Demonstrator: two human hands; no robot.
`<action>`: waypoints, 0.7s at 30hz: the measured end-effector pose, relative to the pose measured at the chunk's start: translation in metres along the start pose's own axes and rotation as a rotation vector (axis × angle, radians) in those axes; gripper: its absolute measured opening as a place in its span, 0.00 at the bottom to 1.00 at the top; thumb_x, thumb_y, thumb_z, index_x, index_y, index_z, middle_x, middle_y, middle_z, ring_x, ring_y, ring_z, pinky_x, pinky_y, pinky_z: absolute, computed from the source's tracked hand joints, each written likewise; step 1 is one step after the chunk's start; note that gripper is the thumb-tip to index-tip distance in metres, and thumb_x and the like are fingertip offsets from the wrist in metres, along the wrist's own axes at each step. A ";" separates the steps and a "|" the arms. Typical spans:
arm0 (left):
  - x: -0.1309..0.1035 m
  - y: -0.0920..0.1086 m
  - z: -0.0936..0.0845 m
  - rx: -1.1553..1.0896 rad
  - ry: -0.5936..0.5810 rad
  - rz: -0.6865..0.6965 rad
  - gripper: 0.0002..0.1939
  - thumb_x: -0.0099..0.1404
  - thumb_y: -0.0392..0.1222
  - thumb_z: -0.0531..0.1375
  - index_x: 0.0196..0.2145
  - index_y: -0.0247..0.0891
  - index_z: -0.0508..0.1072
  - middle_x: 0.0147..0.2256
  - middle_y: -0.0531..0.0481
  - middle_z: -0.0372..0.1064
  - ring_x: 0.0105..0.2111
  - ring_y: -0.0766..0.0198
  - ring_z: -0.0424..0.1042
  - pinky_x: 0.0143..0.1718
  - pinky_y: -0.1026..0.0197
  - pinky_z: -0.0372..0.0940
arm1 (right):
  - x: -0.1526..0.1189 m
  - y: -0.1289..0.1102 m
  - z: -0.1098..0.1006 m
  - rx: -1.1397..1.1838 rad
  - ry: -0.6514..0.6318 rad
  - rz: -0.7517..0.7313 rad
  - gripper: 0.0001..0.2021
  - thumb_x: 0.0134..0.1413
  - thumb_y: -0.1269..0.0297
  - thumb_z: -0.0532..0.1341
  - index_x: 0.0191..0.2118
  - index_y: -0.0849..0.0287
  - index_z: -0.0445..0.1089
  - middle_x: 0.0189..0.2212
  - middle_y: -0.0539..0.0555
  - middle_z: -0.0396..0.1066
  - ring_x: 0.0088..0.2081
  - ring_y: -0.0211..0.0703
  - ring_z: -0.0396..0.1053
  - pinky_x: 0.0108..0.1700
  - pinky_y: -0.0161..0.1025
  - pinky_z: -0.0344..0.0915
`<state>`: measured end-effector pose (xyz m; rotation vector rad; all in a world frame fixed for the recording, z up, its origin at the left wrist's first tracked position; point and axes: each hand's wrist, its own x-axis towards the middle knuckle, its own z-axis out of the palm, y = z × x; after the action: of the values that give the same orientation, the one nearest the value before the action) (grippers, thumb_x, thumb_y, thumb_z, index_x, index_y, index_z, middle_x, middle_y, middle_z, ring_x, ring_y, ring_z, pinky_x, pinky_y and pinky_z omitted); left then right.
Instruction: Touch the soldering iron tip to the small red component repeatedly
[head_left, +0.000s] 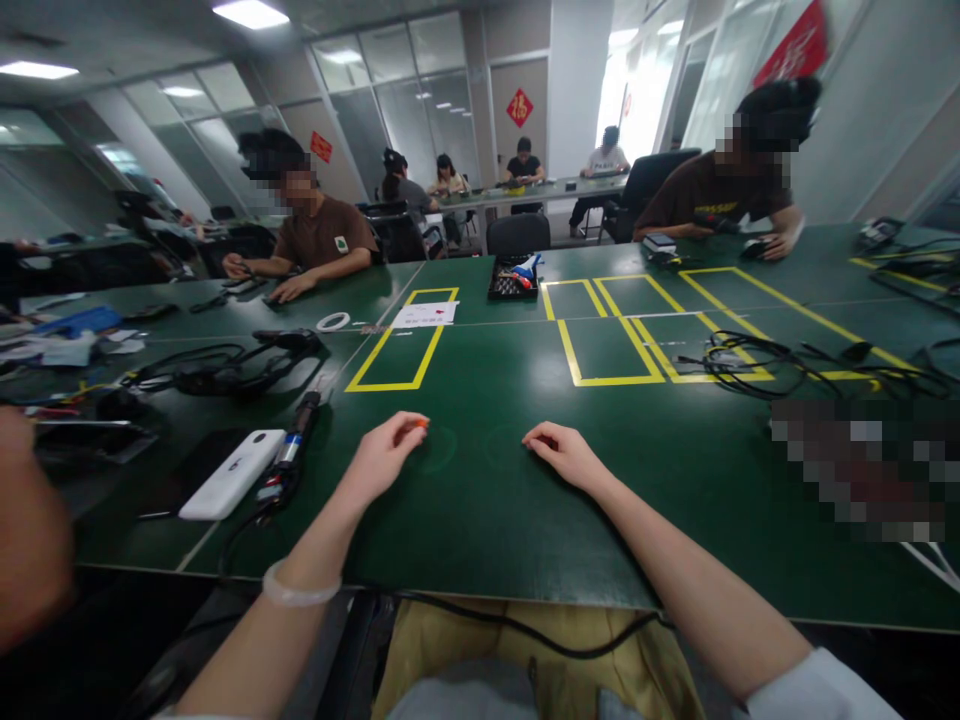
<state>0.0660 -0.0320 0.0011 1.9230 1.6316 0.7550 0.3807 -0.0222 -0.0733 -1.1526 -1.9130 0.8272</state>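
My left hand (390,450) is over the green table (480,540), its fingers closed in a pinch on a small orange object (422,424). Only a bit of that object shows, so its kind is unclear. To the right, my right hand (562,450) rests low by the tabletop with thumb and fingers drawn together. A tiny dark spot shows at its fingertips, too small to name. Between the two hands, faint ring marks show on the green surface. A pale bracelet (300,590) circles my left wrist.
Left lie a white power bank (232,475), a soldering-iron-like tool (289,450), black cables (217,365) and a tape roll (333,321). Ahead are yellow tape outlines (619,380), a paper sheet (425,315) and a black tray (514,278). Cables (750,360) lie right; co-workers sit opposite.
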 end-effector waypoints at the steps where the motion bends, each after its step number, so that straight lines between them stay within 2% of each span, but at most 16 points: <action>1: 0.008 0.013 0.018 -0.133 -0.091 0.018 0.23 0.63 0.55 0.53 0.49 0.37 0.71 0.41 0.47 0.72 0.39 0.62 0.71 0.44 0.59 0.64 | 0.000 0.000 0.000 0.017 -0.006 0.008 0.09 0.58 0.63 0.57 0.37 0.58 0.74 0.31 0.52 0.74 0.29 0.39 0.67 0.34 0.36 0.62; 5: 0.032 0.049 0.081 -0.479 -0.349 0.027 0.26 0.62 0.52 0.57 0.54 0.35 0.68 0.38 0.47 0.70 0.35 0.66 0.69 0.41 0.60 0.64 | 0.001 0.001 -0.001 0.219 -0.038 0.050 0.11 0.59 0.60 0.57 0.43 0.59 0.71 0.31 0.52 0.73 0.29 0.38 0.68 0.35 0.36 0.65; 7: 0.038 0.055 0.104 -0.574 -0.436 0.019 0.29 0.60 0.51 0.59 0.56 0.35 0.65 0.34 0.49 0.69 0.32 0.67 0.68 0.38 0.61 0.63 | 0.002 0.001 0.000 0.348 -0.050 0.064 0.14 0.59 0.58 0.57 0.46 0.60 0.67 0.31 0.52 0.73 0.29 0.37 0.68 0.35 0.36 0.66; 9: 0.041 0.055 0.119 -0.623 -0.490 0.019 0.30 0.59 0.50 0.60 0.57 0.35 0.64 0.30 0.52 0.67 0.30 0.68 0.67 0.36 0.62 0.62 | 0.002 0.001 0.002 0.409 -0.063 0.072 0.14 0.58 0.56 0.58 0.45 0.60 0.66 0.30 0.51 0.72 0.28 0.37 0.68 0.34 0.36 0.67; 13: 0.040 0.050 0.128 -0.650 -0.480 0.022 0.29 0.59 0.50 0.61 0.55 0.34 0.65 0.28 0.53 0.67 0.30 0.68 0.68 0.35 0.62 0.62 | 0.004 0.003 0.005 0.407 -0.067 0.084 0.13 0.56 0.54 0.60 0.38 0.60 0.67 0.29 0.51 0.72 0.28 0.37 0.68 0.33 0.36 0.67; 17: 0.038 0.045 0.129 -0.701 -0.419 -0.049 0.22 0.59 0.53 0.61 0.44 0.33 0.68 0.29 0.50 0.70 0.29 0.68 0.69 0.35 0.61 0.64 | 0.005 0.007 0.007 0.450 -0.032 0.065 0.13 0.54 0.54 0.62 0.38 0.60 0.67 0.30 0.51 0.71 0.28 0.36 0.68 0.32 0.35 0.66; 21: 0.038 0.038 0.132 -0.704 -0.443 -0.031 0.20 0.58 0.55 0.62 0.38 0.33 0.68 0.30 0.50 0.70 0.28 0.69 0.69 0.36 0.61 0.65 | 0.004 0.007 0.009 0.380 -0.020 0.031 0.12 0.53 0.56 0.62 0.38 0.59 0.67 0.29 0.50 0.69 0.27 0.35 0.65 0.30 0.34 0.64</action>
<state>0.1894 -0.0030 -0.0640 1.4138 0.9487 0.7017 0.3753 -0.0173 -0.0825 -0.9438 -1.6623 1.1633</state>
